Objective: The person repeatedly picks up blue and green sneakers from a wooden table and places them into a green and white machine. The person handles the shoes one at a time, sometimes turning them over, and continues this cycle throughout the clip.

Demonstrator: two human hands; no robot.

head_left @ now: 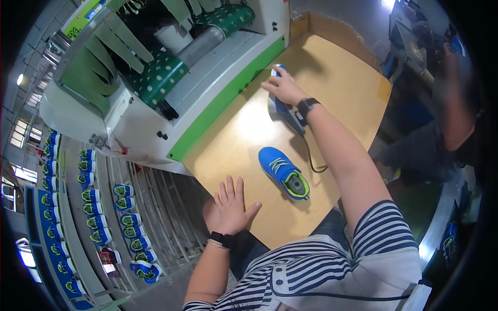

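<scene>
My right hand (284,89) reaches to the far part of the wooden tabletop (332,88), fingers curled round a blue-and-grey corded tool (277,107). Its exact kind is partly hidden by the hand. A dark cable (310,158) trails from it toward me. Nearer to me lies a blue sneaker (281,172) with yellow-green laces and lining, its sole down and its toe pointing away to the left. My left hand (228,210) hovers by the table's near left edge, palm down and fingers spread, touching no shoe.
Beyond the table's left side stands a white and green machine (223,98) with a dotted green conveyor belt (161,78) and hanging strips. At left, racks hold rows of blue sneakers (96,222). A cardboard edge (337,31) borders the far side. Another person (456,103) is at the right.
</scene>
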